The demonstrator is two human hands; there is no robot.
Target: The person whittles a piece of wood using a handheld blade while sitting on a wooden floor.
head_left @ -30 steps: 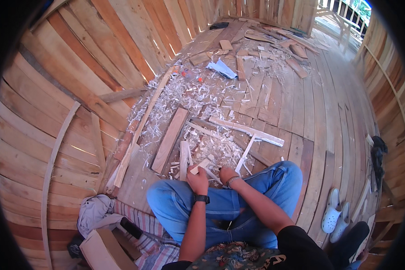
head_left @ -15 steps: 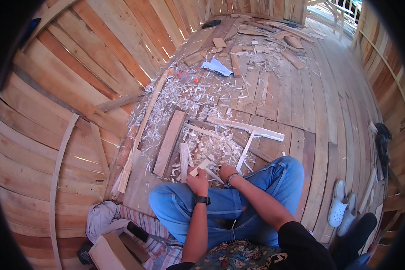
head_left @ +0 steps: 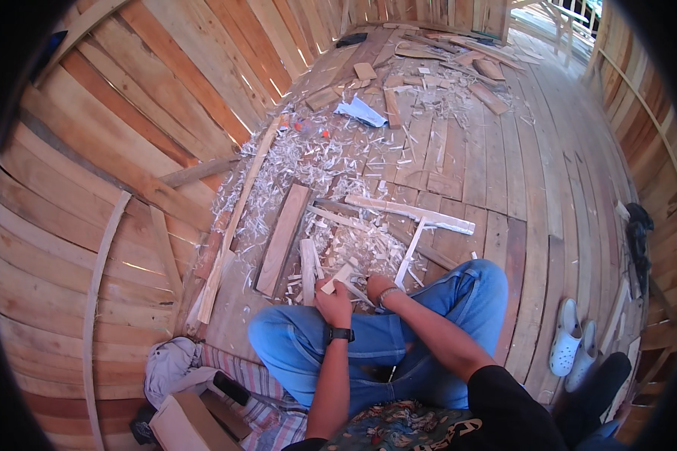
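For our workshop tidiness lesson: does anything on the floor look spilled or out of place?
Yes: wood shavings lie scattered across the floor, loose rather than gathered. A pale blue sheet beside a short board also looks odd amid the wood.

The shirt point(head_left: 399, 430) bears pale lettering point(head_left: 463, 434) (none legible).

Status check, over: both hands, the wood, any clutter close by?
Left hand gripping small pale wood piece. Right hand close beside, grip unclear. Wood chips scattered just beyond; plank lying to the left.
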